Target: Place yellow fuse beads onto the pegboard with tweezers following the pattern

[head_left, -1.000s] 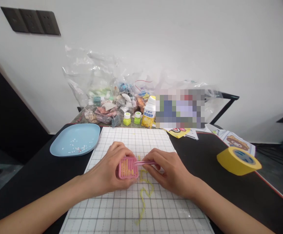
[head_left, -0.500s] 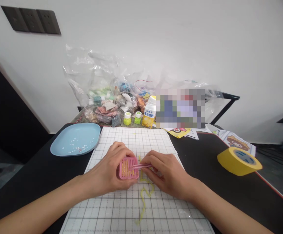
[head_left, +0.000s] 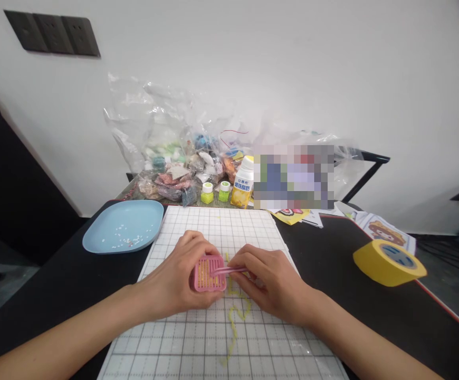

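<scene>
My left hand [head_left: 185, 272] is wrapped round a small pink grooved tray [head_left: 217, 287], tilted so that its slots face me. Small yellow beads [head_left: 203, 274] line several of the slots. In a pinch, my right hand [head_left: 267, 279] holds pink tweezers [head_left: 229, 269], their tips over the middle of the tray. Below both hands lies a white gridded board [head_left: 166, 343]. A wavy yellow-green line [head_left: 233, 330] runs across it, partly hidden by my right hand.
A light blue tray [head_left: 106, 227] with scattered white bits sits on the left. Behind the board stand two small green jars [head_left: 207, 194], a bottle [head_left: 242, 184] and clear bags of wrapped bits [head_left: 174, 179]. Yellow tape [head_left: 375, 266] and printed paper [head_left: 388, 232] lie on the right.
Both hands keep nearly the same pose. The tweezer tips have stayed over the tray, and the view has shifted very slightly.
</scene>
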`<state>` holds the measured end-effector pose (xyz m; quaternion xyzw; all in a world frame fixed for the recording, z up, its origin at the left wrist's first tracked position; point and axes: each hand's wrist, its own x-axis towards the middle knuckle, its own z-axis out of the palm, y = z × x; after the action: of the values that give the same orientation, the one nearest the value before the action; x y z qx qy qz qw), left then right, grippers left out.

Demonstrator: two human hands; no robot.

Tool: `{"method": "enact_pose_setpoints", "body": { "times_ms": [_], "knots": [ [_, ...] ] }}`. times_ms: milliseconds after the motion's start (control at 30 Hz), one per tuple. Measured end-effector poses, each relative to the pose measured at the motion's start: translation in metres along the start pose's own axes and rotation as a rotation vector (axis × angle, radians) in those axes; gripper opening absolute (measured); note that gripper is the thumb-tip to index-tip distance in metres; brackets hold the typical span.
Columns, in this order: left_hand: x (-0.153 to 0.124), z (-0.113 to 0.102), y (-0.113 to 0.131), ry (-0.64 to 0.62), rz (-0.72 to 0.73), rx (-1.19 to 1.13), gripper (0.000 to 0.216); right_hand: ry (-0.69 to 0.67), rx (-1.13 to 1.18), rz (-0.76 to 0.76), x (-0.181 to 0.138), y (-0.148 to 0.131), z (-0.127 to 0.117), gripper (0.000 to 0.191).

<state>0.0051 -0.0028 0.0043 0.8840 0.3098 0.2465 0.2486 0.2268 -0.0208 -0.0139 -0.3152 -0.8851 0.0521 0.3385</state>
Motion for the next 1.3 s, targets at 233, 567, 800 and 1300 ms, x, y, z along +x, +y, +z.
{"method": "enact_pose_setpoints", "body": {
  "times_ms": [233,567,800,1300],
  "knots": [
    [0.0,0.0,0.0,0.017,0.004,0.008,0.034,0.067,-0.005,0.012,0.0,0.0,-0.001,0.013],
    [0.0,0.0,-0.002,0.028,0.005,-0.004,0.034,0.145,-0.232,0.189,-0.004,0.024,-0.009,0.015],
    [-0.001,0.0,-0.003,-0.01,0.028,-0.031,0.041,0.078,-0.251,0.223,-0.006,0.026,-0.002,0.015],
    [0.001,-0.004,0.001,-0.094,-0.002,-0.052,0.043,0.033,-0.254,0.269,-0.006,0.027,-0.002,0.019]
  ]
}}
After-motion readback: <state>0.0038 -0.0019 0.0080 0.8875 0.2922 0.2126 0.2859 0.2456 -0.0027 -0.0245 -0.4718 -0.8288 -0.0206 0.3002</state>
